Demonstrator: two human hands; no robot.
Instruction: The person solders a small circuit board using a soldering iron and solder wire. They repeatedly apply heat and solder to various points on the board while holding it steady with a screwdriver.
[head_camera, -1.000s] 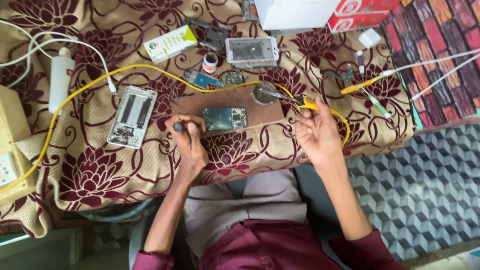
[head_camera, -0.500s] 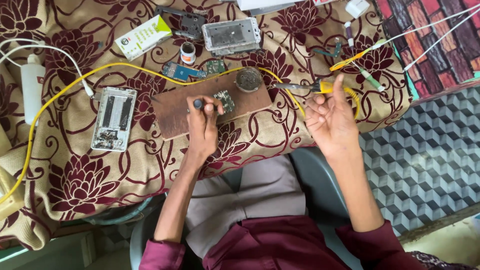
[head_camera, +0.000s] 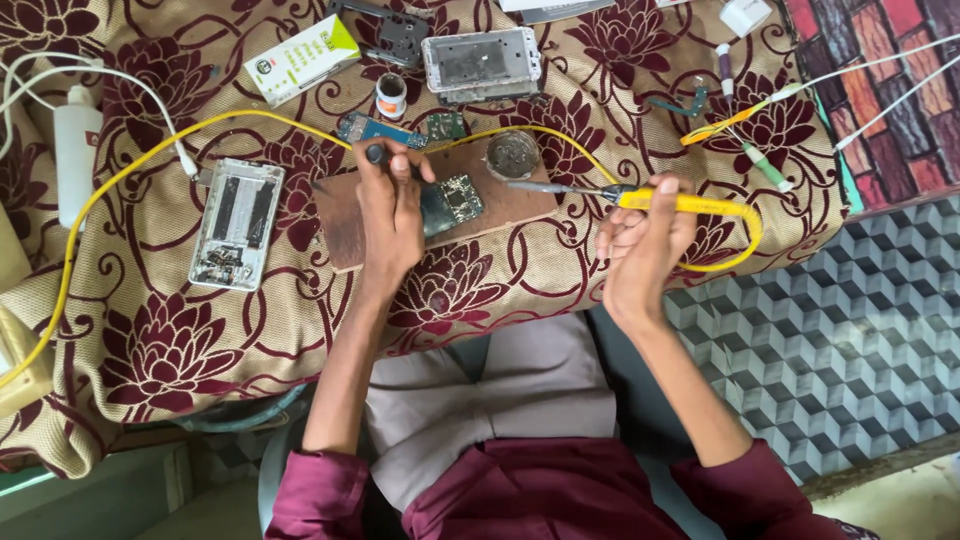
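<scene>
Nearest the camera, the person's lap and maroon sleeves are showing below the tabletop (head_camera: 150, 350), which is lying under a maroon-flowered cloth. The right hand (head_camera: 640, 245) is curling closed around the yellow handle of a soldering iron (head_camera: 610, 195), thumb up on the handle, with the metal tip pointing left toward a small round tin (head_camera: 512, 155) and hanging just short of it. The iron's yellow cable (head_camera: 130, 170) is looping right off the edge and then running back across the cloth to the far left. The left hand (head_camera: 392, 210) is closing around a dark-handled tool (head_camera: 378, 154) and resting on a brown wooden board (head_camera: 500, 205), pressing against the left side of a small circuit board (head_camera: 455, 200) that is lying on the wood near its middle. Left of the board, an opened white phone frame (head_camera: 236, 222) is lying flat. Farther off, a blue circuit strip (head_camera: 372, 130) and a small white jar (head_camera: 391, 97) are sitting just past the board. At the far edge, a silver phone chassis (head_camera: 482, 63), a white-and-green box (head_camera: 302, 58) and a white bottle (head_camera: 76, 150) at the left are lying well apart.
</scene>
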